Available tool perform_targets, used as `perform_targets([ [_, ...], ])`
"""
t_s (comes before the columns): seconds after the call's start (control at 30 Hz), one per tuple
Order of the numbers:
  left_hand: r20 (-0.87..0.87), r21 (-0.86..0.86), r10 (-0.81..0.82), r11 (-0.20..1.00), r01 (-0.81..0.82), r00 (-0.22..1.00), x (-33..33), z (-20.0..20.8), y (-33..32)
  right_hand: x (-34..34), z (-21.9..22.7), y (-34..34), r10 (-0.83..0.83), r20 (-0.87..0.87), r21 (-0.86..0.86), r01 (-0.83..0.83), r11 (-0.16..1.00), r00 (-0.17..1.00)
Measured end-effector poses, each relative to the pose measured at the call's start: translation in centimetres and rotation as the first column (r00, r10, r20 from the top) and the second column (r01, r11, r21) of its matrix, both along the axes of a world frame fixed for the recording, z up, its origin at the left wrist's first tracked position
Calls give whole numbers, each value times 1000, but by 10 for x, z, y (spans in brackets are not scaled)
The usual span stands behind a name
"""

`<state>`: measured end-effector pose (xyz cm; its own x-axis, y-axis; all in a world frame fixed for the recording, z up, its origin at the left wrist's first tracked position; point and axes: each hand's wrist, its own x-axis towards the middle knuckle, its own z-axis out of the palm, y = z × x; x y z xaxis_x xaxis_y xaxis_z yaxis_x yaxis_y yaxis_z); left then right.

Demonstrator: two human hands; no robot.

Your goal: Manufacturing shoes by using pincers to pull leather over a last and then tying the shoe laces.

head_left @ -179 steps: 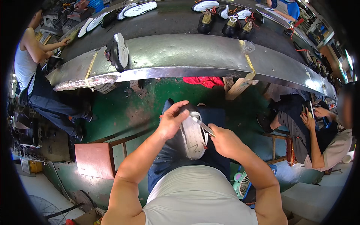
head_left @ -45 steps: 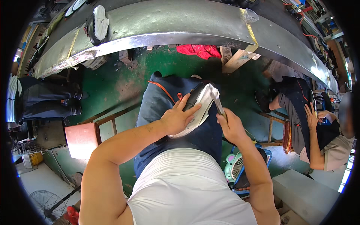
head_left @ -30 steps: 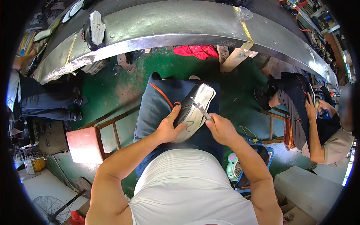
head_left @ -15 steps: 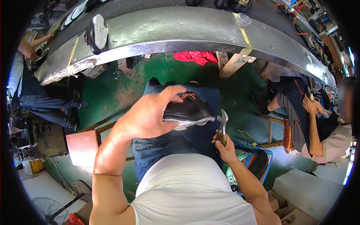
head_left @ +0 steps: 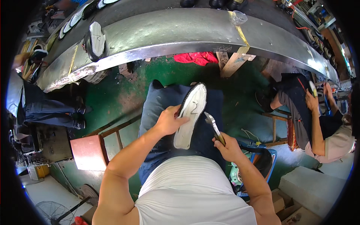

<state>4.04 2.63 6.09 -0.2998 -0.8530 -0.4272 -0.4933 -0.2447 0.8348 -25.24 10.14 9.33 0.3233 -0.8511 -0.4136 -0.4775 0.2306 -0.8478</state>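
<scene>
My left hand is closed around the side of a black shoe held over my lap. Its pale underside faces up, with a dark pen mark on it and a black pleated edge around the toe. My right hand grips lasting pincers by the yellowish-black handles, just right of the shoe. Their curved metal head points away from me, close to the shoe's side but apart from it. A dark blue apron covers my thighs under both.
Ahead runs a metal-edged bench, bearing another upturned shoe and a clear cup. Co-workers sit at right and stand at left. A pinkish box-like seat stands left; a blue-framed stool stands right.
My left hand has turned the shoe over, from upper-side up and sideways to sole up with the toe pointing away. The pincers stay in my right hand, their head tilted more to the left.
</scene>
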Motion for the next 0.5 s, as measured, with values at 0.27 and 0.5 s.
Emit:
perform_targets([
  [0.27, 205, -549, 172, 835, -32, 963, -17, 4, 16, 15, -1, -33, 222, -232, -427, -304, 851, 947],
  [0.5, 190, -574, 170, 819, -32, 967, -18, 7, 15, 36, 35, -64, 364, -129, 216, -332, 918, 922],
])
